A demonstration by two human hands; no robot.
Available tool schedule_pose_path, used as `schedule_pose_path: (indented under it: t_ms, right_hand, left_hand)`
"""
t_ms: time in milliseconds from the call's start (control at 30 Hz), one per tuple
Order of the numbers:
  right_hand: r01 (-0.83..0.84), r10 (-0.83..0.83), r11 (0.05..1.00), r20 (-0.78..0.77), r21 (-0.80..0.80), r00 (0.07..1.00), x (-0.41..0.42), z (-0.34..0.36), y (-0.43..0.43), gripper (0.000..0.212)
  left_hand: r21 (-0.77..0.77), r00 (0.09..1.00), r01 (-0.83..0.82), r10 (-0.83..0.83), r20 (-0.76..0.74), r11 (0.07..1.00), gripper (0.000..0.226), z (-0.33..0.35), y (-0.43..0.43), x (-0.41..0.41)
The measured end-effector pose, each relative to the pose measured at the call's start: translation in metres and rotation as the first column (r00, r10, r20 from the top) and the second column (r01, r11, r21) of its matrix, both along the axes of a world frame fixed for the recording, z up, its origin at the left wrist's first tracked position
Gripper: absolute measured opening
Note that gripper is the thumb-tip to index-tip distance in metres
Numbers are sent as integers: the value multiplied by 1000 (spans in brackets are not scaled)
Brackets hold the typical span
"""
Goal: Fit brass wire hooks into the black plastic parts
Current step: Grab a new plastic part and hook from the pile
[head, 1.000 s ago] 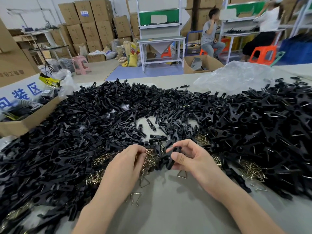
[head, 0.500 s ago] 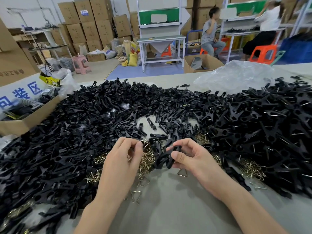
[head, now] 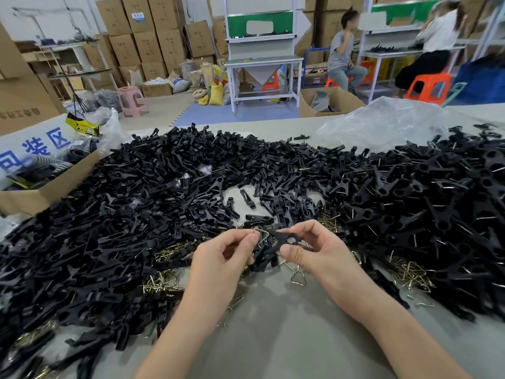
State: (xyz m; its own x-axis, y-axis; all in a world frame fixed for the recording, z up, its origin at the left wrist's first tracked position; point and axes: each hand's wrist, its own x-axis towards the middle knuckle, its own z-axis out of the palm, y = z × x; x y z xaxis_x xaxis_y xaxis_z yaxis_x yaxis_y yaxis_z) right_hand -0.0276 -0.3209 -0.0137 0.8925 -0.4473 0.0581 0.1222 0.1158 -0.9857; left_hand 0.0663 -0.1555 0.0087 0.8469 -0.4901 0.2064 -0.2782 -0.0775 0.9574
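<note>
**Head view: hook held against part, both hands occupied**

Head camera, single view.

- Left hand [head: 218,258]: thumb and forefinger pinch a triangular brass wire hook [head: 263,236] at the fingertips; the other fingers are curled under.
- Right hand [head: 319,253]: thumb below and fingers above grip one black plastic part [head: 284,239], held just off the left hand's fingertips.
- The hook meets the left end of the held part. I cannot tell whether the wire is seated.
- Both hands are raised above the grey table [head: 287,337], close together, with the hook and part between them.
- Loose black parts [head: 109,214] lie heaped outward of the left hand and continue beyond both hands. A second heap [head: 423,201], with wire ends showing, lies outward of the right hand.
- Loose brass hooks [head: 164,280] lie on the table beside the left wrist, and more [head: 410,274] beside the right wrist. One single hook [head: 298,277] lies just under the right thumb.
- A clear plastic bag [head: 382,124] lies far beyond the right hand, and a cardboard box [head: 41,192] sits far out past the left hand.
</note>
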Motion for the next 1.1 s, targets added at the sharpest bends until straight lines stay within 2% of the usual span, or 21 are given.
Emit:
schedule_pose_path:
  t_ms: [233,433,567,700,833,933,1100]
  right_hand:
    - [-4,4,1000,28,8,1000,-3,6,2,35]
    - [2,-3,1000,22,22,1000,-3,8,5,35]
    - [10,-10,1000,10,-15,1000,-4,10,4,29]
    - [33,-32,999,27,-13,999,-3,9,5,27]
    - [11,-10,1000,31,-21,999,-3,12,6,26]
    - [-18,18,1000,36,-7,999,-3,11,7,27]
    - [-59,60,996,11,-71,998,-4,10,8,31]
  left_hand:
    - [-21,999,26,-26,-39,999,16,-1,-1,0]
    - [16,999,46,-46,17,999,23,-2,-1,-2]
    - [-62,998,28,-32,-59,998,17,-1,-1,-1]
    - [-69,997,0,-5,-74,998,19,0,-1,1]
    - [-123,981,8,-32,-191,992,13,1,-2,3]
    - [-131,979,4,-31,-200,991,8,-1,-5,0]
    - [-127,979,-16,-10,-203,992,8,-3,-7,-4]
